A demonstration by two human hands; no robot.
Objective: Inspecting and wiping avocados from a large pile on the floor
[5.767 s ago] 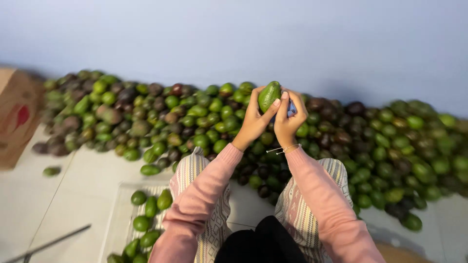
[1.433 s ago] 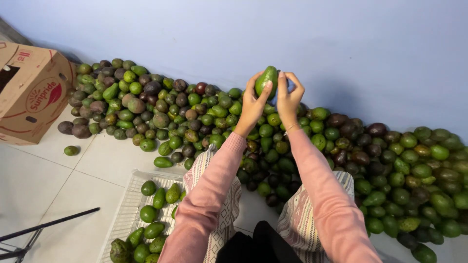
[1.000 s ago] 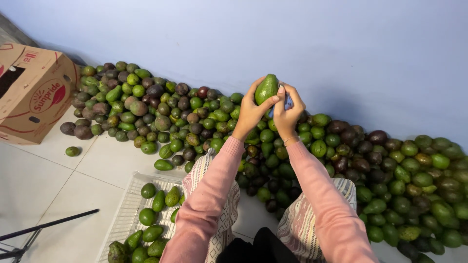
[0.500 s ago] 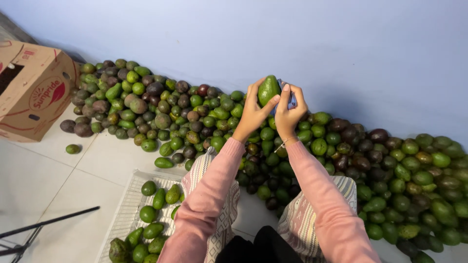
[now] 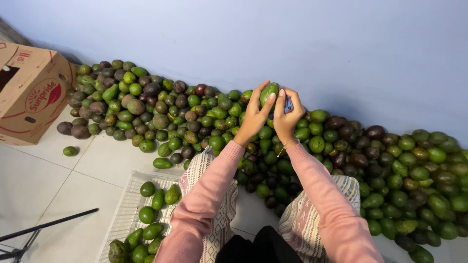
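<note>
I hold one green avocado (image 5: 269, 92) up in front of me, above a long pile of avocados (image 5: 185, 117) heaped on the floor along the wall. My left hand (image 5: 253, 117) grips the fruit from the left side. On its right side, my right hand (image 5: 286, 114) presses against the fruit, with a small blue object (image 5: 288, 104) between its fingers. Both arms wear pink sleeves, and striped trousers cover my knees below.
A white plastic crate (image 5: 127, 209) at lower left holds several green avocados. A brown cardboard box (image 5: 29, 92) stands at far left. One stray avocado (image 5: 70, 151) lies on the tiles. A dark rod (image 5: 44, 226) crosses the lower left corner. A blue wall rises behind the pile.
Both hands keep the avocado raised in nearly the same pose. The view has swung slightly left since the oldest frame, bringing more of the cardboard box and crate into sight.
</note>
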